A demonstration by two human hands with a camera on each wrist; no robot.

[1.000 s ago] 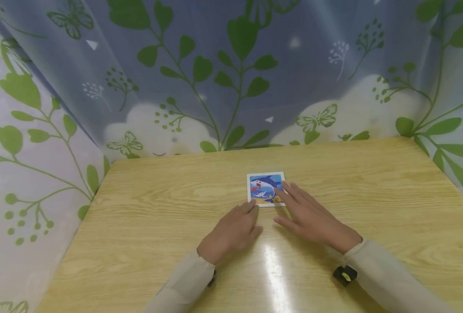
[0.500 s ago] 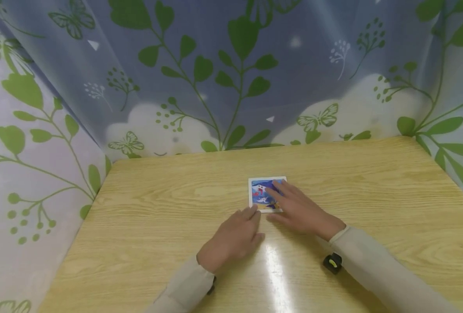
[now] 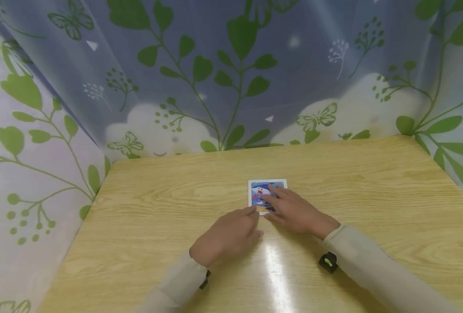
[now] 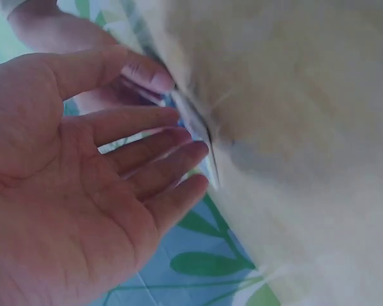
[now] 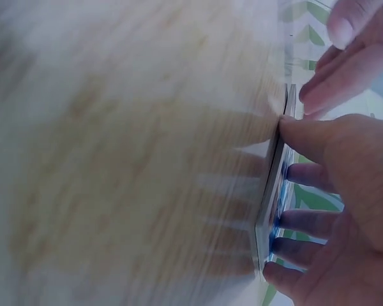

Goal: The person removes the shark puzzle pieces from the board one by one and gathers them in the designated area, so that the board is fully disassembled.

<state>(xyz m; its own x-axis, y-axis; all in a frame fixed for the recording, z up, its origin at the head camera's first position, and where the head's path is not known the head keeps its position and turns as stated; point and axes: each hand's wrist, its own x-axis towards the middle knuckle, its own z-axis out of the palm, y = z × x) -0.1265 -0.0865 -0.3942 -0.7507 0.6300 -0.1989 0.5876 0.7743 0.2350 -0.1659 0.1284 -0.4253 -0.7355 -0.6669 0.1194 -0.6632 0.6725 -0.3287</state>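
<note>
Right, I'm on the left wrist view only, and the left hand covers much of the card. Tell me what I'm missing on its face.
Observer: The head view shows small red patches within the mostly blue picture on the card.
Operator: Noted. Give me the right hand's placement.
Observer: In the head view, the fingers of the right hand reach over the right part of the picture, hiding it.
Operator: Now report what's at that wrist.
Observer: A black device with a yellow-green mark shows at the underside of the right sleeve, again in the head view.
</note>
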